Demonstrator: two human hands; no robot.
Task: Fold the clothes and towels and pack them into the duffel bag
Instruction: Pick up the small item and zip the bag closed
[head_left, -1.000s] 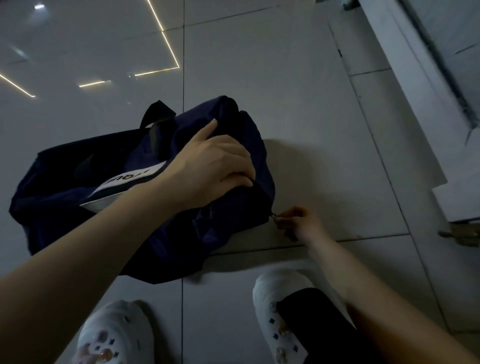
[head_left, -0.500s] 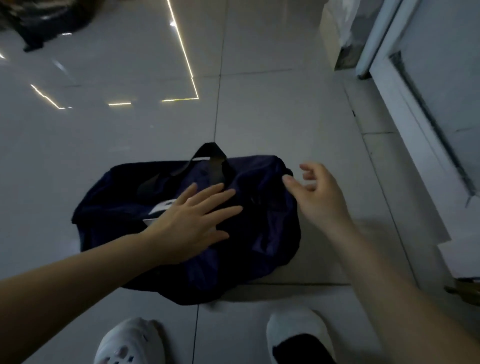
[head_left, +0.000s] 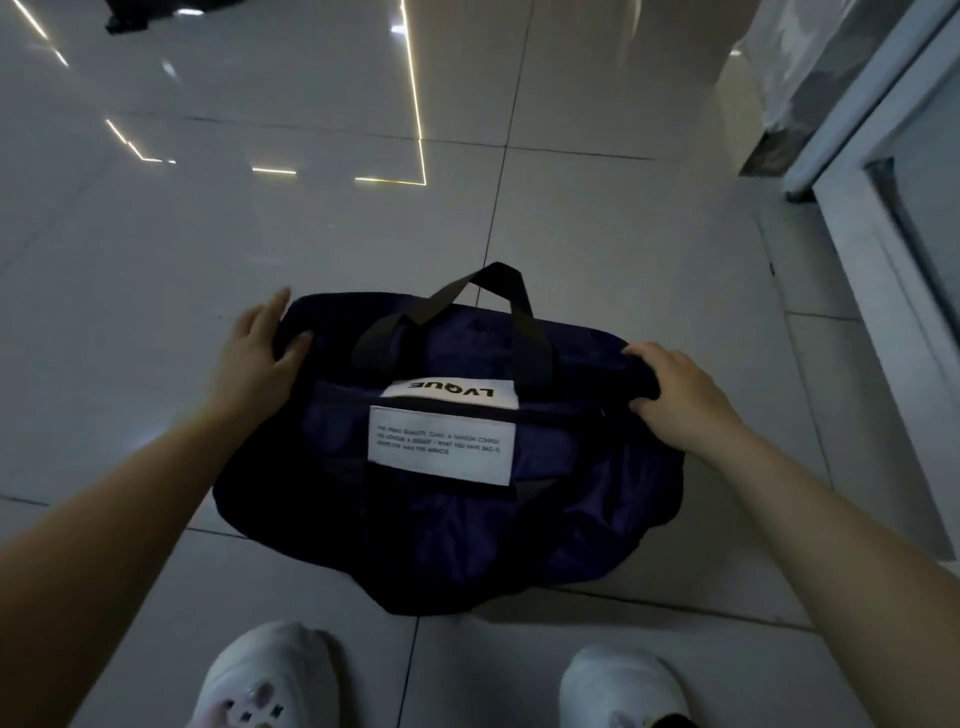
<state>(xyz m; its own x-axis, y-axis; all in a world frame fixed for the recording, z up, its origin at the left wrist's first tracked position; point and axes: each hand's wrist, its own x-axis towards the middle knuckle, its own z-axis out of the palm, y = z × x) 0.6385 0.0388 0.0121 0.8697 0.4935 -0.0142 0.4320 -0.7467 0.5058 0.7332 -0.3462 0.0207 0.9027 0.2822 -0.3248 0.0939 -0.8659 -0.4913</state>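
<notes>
Head view, the only one I have. Dark navy soft fabric duffel bag (head_left: 447, 467) lies on the glossy pale tiled floor (head_left: 311, 234), straddling a tile joint, just ahead of the white clogs (head_left: 270, 675) at the bottom edge. Black webbing carry handles (head_left: 498, 291) stand up at the bag's far side. White rectangular brand label (head_left: 451, 396) and a white printed text patch (head_left: 441, 446) face up, mid bag.

Left hand (head_left: 254, 358): on the bag's left end, thumb hooked over the fabric edge, fingers extended along the outside. Grip is wide, more a clamp on the end than a pinch. Right hand (head_left: 680, 395): fingers curled down over the right end, grip closed on a bunched fold of fabric.

No clothes or towels in frame. I can't tell if the zip is open; too dark along the top seam.

My read: the step is squaring up and spreading the bag before loading. To do it well:
- pull both ends apart evenly so the slack top flattens
- keep the handles off the opening, flopped outwards
- find the zip line before letting go of either end
- set the bag parallel to the tile joint, clear of the white door frame (head_left: 852, 156) at the floor's right edge

Fabric is limp and will likely collapse once released, so one hand should hold the mouth open.
</notes>
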